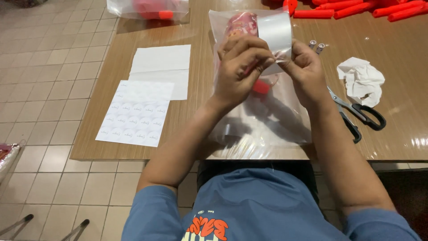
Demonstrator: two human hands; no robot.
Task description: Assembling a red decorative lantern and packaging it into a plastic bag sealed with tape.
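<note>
A wide roll of clear tape (276, 31) is held up over the table between both hands. My left hand (238, 71) pinches at the tape's lower edge with its fingers bent. My right hand (307, 73) grips the roll from the right side. Beneath them lies a clear plastic bag (272, 120) with a red and pink item (240, 24) inside and a small red piece (261, 86).
A sheet of round stickers (136, 114) and a blank white sheet (162, 67) lie at the left. Black-handled scissors (359, 116), crumpled white paper (363, 80) and two small batteries (316, 44) are at the right. Red sticks (356, 9) and another bag (149, 9) are at the back.
</note>
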